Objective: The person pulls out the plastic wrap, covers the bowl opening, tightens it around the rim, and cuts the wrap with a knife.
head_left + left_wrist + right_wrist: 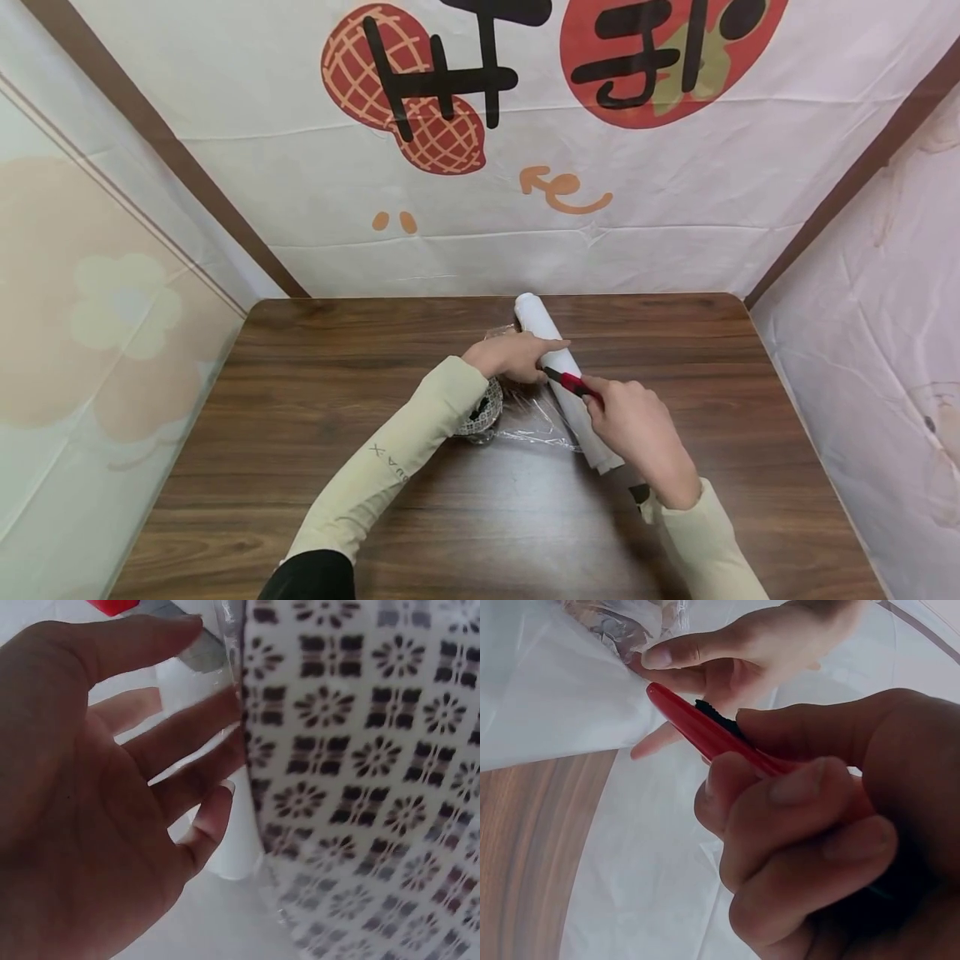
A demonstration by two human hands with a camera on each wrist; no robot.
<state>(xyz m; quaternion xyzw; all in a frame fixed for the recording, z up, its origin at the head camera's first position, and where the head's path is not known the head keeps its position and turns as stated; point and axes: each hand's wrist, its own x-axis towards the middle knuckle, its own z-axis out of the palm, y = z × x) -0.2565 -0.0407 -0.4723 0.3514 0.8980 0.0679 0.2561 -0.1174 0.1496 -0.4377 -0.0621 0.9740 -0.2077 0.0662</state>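
A long white roll lies slantwise on the table, with clear plastic film along its left side. Over the roll, my left hand reaches with its index finger extended. In the left wrist view its fingers are spread and loosely bent, their tips partly hidden behind a round thing with a black-and-white floral pattern. My right hand grips a red-and-black utility knife, thumb near its black slider. The knife points toward the left hand; I cannot make out a blade.
The brown wooden table ends at a white printed cloth wall behind the roll. Cloth hangs along the left and right sides too. A small dark object shows beside the right wrist.
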